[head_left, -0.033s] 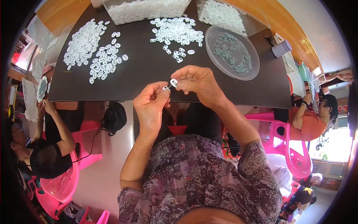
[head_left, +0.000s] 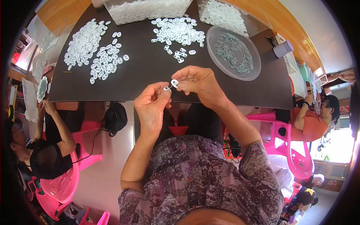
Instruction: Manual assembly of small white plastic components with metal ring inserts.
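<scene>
Above the table's near edge, my left hand (head_left: 153, 107) pinches a small white plastic piece with holes (head_left: 166, 89) between thumb and forefinger. My right hand (head_left: 200, 83) grips an oval white two-holed plastic piece (head_left: 174, 83) just above and to the right of it. A thin greyish pin seems to bridge the two pieces, though the fingertips partly hide it. Beyond my hands lies a pile of small white two-holed pieces (head_left: 178, 32). Many grey-green pins (head_left: 234, 54) are scattered in a round clear lid (head_left: 215, 69) to the right.
Two heaps of oval white pieces (head_left: 84, 43) (head_left: 105, 62) are on the dark table (head_left: 142, 71)'s left. Clear bins (head_left: 120, 21) of white parts line the far edge. A grey cylinder (head_left: 283, 49) stands at right. People sit on pink chairs (head_left: 287, 144) on both sides.
</scene>
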